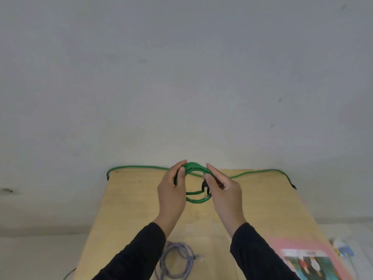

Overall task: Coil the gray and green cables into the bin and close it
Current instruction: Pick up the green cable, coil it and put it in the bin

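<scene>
I hold a coil of green cable (194, 168) above the wooden table (131, 209). My left hand (171, 190) grips the coil's left side. My right hand (224, 188) pinches the right side, near the cable's black and clear plug. Loose lengths of the same green cable run along the table's far edge to the left and right corners. A gray cable (177, 259) lies coiled on the table near the front, below my left sleeve. No bin is in view.
A pink-edged printed sheet (310, 261) lies at the table's front right. Small blue and white items (343, 249) sit just beyond the right edge. A plain wall stands close behind the table.
</scene>
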A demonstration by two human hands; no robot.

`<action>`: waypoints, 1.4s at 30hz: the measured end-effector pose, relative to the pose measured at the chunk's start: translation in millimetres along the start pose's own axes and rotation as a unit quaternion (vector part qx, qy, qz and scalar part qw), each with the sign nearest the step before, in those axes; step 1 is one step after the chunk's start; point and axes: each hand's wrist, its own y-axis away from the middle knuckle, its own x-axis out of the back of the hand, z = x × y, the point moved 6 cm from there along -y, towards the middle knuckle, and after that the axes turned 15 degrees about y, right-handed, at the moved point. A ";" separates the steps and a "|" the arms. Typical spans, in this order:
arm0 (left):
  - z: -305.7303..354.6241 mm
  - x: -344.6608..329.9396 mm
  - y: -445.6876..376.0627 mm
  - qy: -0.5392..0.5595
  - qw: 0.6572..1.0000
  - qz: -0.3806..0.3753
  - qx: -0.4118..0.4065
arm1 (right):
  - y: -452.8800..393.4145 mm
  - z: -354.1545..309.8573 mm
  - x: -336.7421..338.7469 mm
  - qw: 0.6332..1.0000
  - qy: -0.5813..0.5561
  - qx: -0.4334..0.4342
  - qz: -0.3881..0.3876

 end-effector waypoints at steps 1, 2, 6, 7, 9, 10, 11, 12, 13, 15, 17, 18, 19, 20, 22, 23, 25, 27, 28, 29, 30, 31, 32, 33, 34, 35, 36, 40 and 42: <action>-8.6 -0.9 10.3 -0.004 1.000 -0.005 0.010 | 7.2 11.6 1.5 1.000 0.005 -0.016 0.001; -16.6 -1.9 21.8 -0.008 1.000 -0.010 0.020 | 15.1 23.3 3.6 0.999 0.008 -0.033 0.003; -48.0 -5.0 67.5 -0.036 0.997 -0.039 0.050 | 49.7 68.7 13.3 0.996 0.034 -0.083 0.000; -57.6 -6.0 78.7 -0.045 0.996 -0.044 0.063 | 58.0 78.9 16.4 0.995 0.049 -0.092 -0.006; -75.1 -9.3 98.6 -0.063 0.992 -0.057 0.092 | 71.1 98.7 23.1 0.990 0.086 -0.108 -0.019; -84.0 -11.6 107.2 -0.081 0.989 -0.068 0.106 | 76.7 107.3 26.7 0.987 0.110 -0.112 -0.023; -91.9 -13.8 114.6 -0.106 0.984 -0.082 0.119 | 81.4 115.9 29.7 0.984 0.138 -0.113 -0.027; -98.7 -15.3 120.0 -0.135 0.978 -0.098 0.129 | 85.0 123.6 31.2 0.980 0.164 -0.112 -0.033; -103.9 -16.1 123.9 -0.163 0.971 -0.111 0.134 | 88.5 129.9 31.6 0.975 0.187 -0.110 -0.041; -111.0 -15.1 128.6 -0.196 0.964 -0.121 0.134 | 94.3 139.4 28.8 0.968 0.224 -0.102 -0.051; -115.8 -13.6 130.9 -0.210 0.962 -0.123 0.126 | 98.3 143.4 25.4 0.961 0.260 -0.077 -0.048; -117.5 -13.5 131.5 -0.216 0.961 -0.124 0.123 | 99.1 144.0 24.2 0.958 0.278 -0.062 -0.042; -119.2 -13.9 131.5 -0.222 0.959 -0.127 0.121 | 99.3 144.3 23.2 0.954 0.295 -0.049 -0.037; -120.1 -14.2 130.9 -0.226 0.958 -0.130 0.119 | 99.3 143.7 22.1 0.949 0.311 -0.037 -0.035; -122.3 -15.1 127.6 -0.224 0.959 -0.131 0.114 | 98.4 143.3 19.2 0.936 0.350 -0.018 -0.038; -123.6 -15.6 125.5 -0.222 0.959 -0.133 0.114 | 97.3 144.2 17.6 0.928 0.369 -0.016 -0.041; -127.8 -16.2 123.2 -0.225 0.956 -0.143 0.120 | 94.2 148.4 13.8 0.915 0.399 -0.029 -0.054; -131.9 -17.5 121.7 -0.239 0.951 -0.159 0.118 | 92.4 153.0 9.1 0.900 0.429 -0.038 -0.070; -133.4 -17.8 120.9 -0.243 0.949 -0.164 0.116 | 92.2 155.1 7.5 0.894 0.439 -0.041 -0.073; -133.8 -18.0 120.5 -0.246 0.948 -0.167 0.113 | 92.5 156.6 6.0 0.891 0.445 -0.040 -0.073; -134.1 -18.2 120.3 -0.249 0.947 -0.170 0.108 | 93.2 157.0 4.5 0.890 0.449 -0.033 -0.074; -134.4 -18.4 120.3 -0.253 0.946 -0.173 0.103 | 94.5 158.0 2.7 0.888 0.453 -0.023 -0.077; -135.4 -18.9 120.3 -0.257 0.945 -0.178 0.100 | 96.0 158.6 1.1 0.886 0.455 -0.014 -0.083; -136.2 -19.7 120.8 -0.263 0.943 -0.183 0.095 | 98.0 159.6 -0.1 0.885 0.456 -0.005 -0.089; -136.6 -20.7 121.7 -0.268 0.940 -0.190 0.088 | 99.9 160.3 -0.7 0.885 0.457 -0.001 -0.095; -136.2 -21.7 122.6 -0.272 0.939 -0.196 0.080 | 101.8 160.8 -0.6 0.885 0.456 0.002 -0.097; -135.9 -22.2 123.3 -0.275 0.937 -0.201 0.072 | 103.1 159.9 0.2 0.885 0.456 0.010 -0.094; -131.1 -23.8 124.6 -0.298 0.930 -0.212 0.023 | 104.1 159.2 2.0 0.866 0.491 0.056 -0.072; -129.9 -26.3 127.5 -0.318 0.923 -0.218 -0.002 | 105.2 151.7 0.7 0.848 0.517 0.101 -0.057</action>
